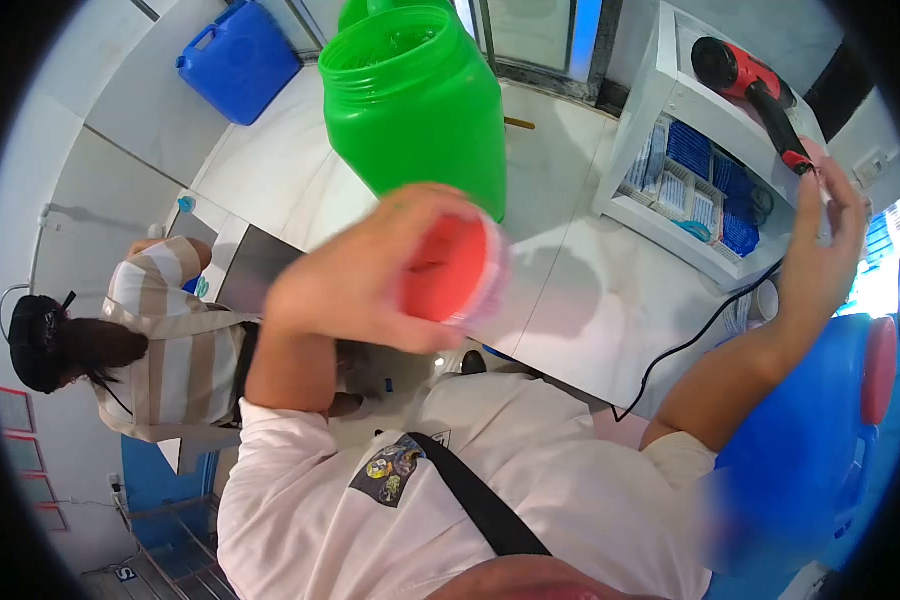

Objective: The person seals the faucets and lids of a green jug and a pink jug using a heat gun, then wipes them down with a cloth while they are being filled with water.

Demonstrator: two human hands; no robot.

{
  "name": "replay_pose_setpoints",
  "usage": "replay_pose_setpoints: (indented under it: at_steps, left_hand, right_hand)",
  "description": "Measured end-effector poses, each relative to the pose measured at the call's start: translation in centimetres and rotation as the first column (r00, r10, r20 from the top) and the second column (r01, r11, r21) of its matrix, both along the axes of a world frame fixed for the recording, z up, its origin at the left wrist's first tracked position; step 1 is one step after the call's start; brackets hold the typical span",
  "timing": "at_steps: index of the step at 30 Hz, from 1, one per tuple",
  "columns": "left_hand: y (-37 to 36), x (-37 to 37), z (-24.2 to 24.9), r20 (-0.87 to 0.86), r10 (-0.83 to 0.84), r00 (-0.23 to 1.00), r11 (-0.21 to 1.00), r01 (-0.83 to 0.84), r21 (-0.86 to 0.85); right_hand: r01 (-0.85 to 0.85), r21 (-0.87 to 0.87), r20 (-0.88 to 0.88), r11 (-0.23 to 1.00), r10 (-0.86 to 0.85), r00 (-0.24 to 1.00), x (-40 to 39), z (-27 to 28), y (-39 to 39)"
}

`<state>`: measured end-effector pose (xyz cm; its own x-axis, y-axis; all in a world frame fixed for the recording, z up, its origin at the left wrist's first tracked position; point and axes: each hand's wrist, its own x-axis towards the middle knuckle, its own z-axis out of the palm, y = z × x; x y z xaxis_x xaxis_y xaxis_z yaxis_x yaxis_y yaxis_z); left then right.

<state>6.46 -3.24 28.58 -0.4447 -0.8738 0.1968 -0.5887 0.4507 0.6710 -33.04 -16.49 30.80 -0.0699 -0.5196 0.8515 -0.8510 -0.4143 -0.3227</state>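
Note:
My left hand (370, 270) is closed around the edge of a round red screw cap (450, 268), its hollow inner side in view and its rim slightly blurred. Just beyond stands a big green plastic jug (420, 130), uncapped, with its threaded mouth showing. On the right, my right hand (820, 230) reaches up to a red and black heat gun (755, 85) on top of a white shelf unit. Thumb and finger come together at the end of its handle, where the cord leaves; the exact grip is small in view.
A black cord (670, 350) runs over the white tabletop (560, 300). The white shelf unit (630, 205) holds baskets of blue and white packets. A blue jug (240, 65) stands far left, a large blue container (800, 430) close on the right. At left, another person (170, 340) faces another counter.

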Motion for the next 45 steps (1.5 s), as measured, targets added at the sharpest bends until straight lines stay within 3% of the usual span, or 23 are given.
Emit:
replay_pose_setpoints:
  at_steps: [3, 5, 6, 8, 13, 16, 18, 19, 21, 25, 27, 28, 30, 31, 33, 34, 37, 38, 40, 41, 42, 43, 45]
  left_hand:
    - [2.2, 3.3, 3.0, -0.22, 0.207, 0.953, 0.977, -0.188, 0.101]
    - [3.4, 5.5, 5.0, -0.147, 0.419, 0.896, 0.908, -0.413, 0.072]
    - [3.3, 6.7, 5.1, -0.143, 0.425, 0.894, 0.905, -0.418, 0.074]
    - [2.2, 8.9, 4.8, -0.314, 0.5, 0.807, 0.812, -0.563, -0.155]
    - [-3.1, 8.1, 6.3, -0.358, 0.477, 0.803, 0.782, -0.573, -0.244]
    - [-7.4, 6.1, 6.5, -0.318, 0.534, 0.784, 0.767, -0.607, -0.207]
    - [-9.3, 5.7, 6.9, -0.111, 0.496, 0.861, 0.843, -0.509, -0.177]
    - [-9.5, 5.0, 7.6, -0.109, 0.5, 0.859, 0.84, -0.512, -0.178]
    - [-9.9, 3.8, 9.1, 0.395, 0.485, 0.78, 0.855, -0.33, -0.4]
    - [-10.4, 2.7, 8.8, 0.305, 0.484, 0.82, 0.863, -0.389, -0.323]
    - [-10.3, 2.5, 7.4, 0.445, 0.557, 0.701, 0.759, -0.213, -0.616]
    - [-10.3, 1.8, 7.1, 0.445, 0.558, 0.701, 0.76, -0.215, -0.613]
    - [-10.2, 0.0, 6.8, 0.366, 0.635, 0.68, 0.723, -0.356, -0.593]
    - [-10.7, -0.8, 6.7, 0.366, 0.636, 0.68, 0.723, -0.359, -0.59]
    - [-11.1, -2.0, 6.3, 0.348, 0.756, 0.554, 0.646, -0.544, -0.536]
    - [-10.8, -1.9, 6.1, 0.351, 0.756, 0.552, 0.646, -0.548, -0.531]
    - [-10.2, 1.7, 5.9, 0.283, 0.752, 0.595, 0.643, -0.569, -0.514]
    - [-10.7, 5.9, 4.7, 0.291, 0.705, 0.647, 0.667, -0.465, -0.583]
    - [-10.2, 12.3, 4.1, 0.303, 0.643, 0.704, 0.662, -0.312, -0.681]
    - [-10.0, 14.0, 4.4, 0.3, 0.628, 0.718, 0.646, -0.267, -0.715]
    - [-10.6, 14.6, 4.6, 0.135, 0.54, 0.831, 0.62, -0.284, -0.732]
    - [-11.2, 13.4, 4.7, 0.147, 0.525, 0.838, 0.63, -0.266, -0.73]
    - [-12.3, 8.7, 3.9, -0.162, 0.198, 0.967, 0.898, -0.245, -0.366]
  right_hand:
    - [-0.185, -0.037, -0.021, 0.982, 0.184, 0.983, 2.3, -2.4, 1.7]
    - [-0.428, -0.072, 0.037, 0.901, 0.432, 0.901, 3.4, -3.5, 2.2]
    - [-0.434, -0.07, 0.042, 0.898, 0.437, 0.899, 4.0, -4.1, 2.2]
    - [-0.679, -0.009, 0.281, 0.734, 0.654, 0.703, 5.1, -5.2, 2.0]
    - [-0.763, 0.189, 0.227, 0.618, 0.729, 0.646, 10.4, -6.9, 1.0]
    - [-0.805, 0.204, 0.306, 0.556, 0.745, 0.592, 13.3, -7.1, -0.2]
    - [-0.817, 0.199, 0.365, 0.541, 0.733, 0.574, 15.5, -6.5, -1.3]
    - [-0.824, 0.144, 0.364, 0.549, 0.745, 0.559, 16.6, -5.6, -2.1]
    - [-0.821, 0.088, 0.353, 0.565, 0.753, 0.556, 19.0, -3.6, -3.9]
    - [-0.882, 0.12, 0.428, 0.455, 0.778, 0.46, 23.4, 0.2, -6.5]
    - [-0.917, 0.347, 0.536, 0.195, 0.761, 0.365, 25.0, 1.7, -7.0]
    - [-0.917, 0.349, 0.538, 0.192, 0.761, 0.364, 26.0, 0.8, -8.1]
    - [-0.978, 0.125, 0.539, 0.165, 0.817, 0.206, 28.4, -1.8, -10.4]
    - [-0.979, 0.127, 0.54, 0.162, 0.816, 0.206, 28.8, -1.3, -11.2]
    - [-0.956, 0.285, 0.698, -0.069, 0.699, 0.158, 28.6, -0.3, -12.2]
    - [-0.972, 0.235, 0.666, -0.007, 0.73, 0.156, 28.3, -0.2, -11.2]
    - [-0.968, 0.252, 0.651, -0.018, 0.743, 0.155, 27.6, -0.7, -9.0]
    - [-0.968, 0.251, 0.647, -0.016, 0.747, 0.155, 26.9, -1.0, -7.9]
    - [-0.971, 0.108, 0.639, 0.213, 0.733, 0.232, 25.4, -1.6, -6.1]
    - [-0.97, 0.097, 0.642, 0.225, 0.731, 0.233, 24.9, -1.2, -7.0]
    - [-0.957, 0.175, 0.617, 0.231, 0.731, 0.29, 24.4, -0.6, -8.8]
    - [-0.938, 0.254, 0.592, 0.238, 0.729, 0.345, 24.5, -0.2, -10.6]
    - [-0.929, 0.276, 0.501, 0.248, 0.788, 0.359, 28.9, -0.5, -15.0]
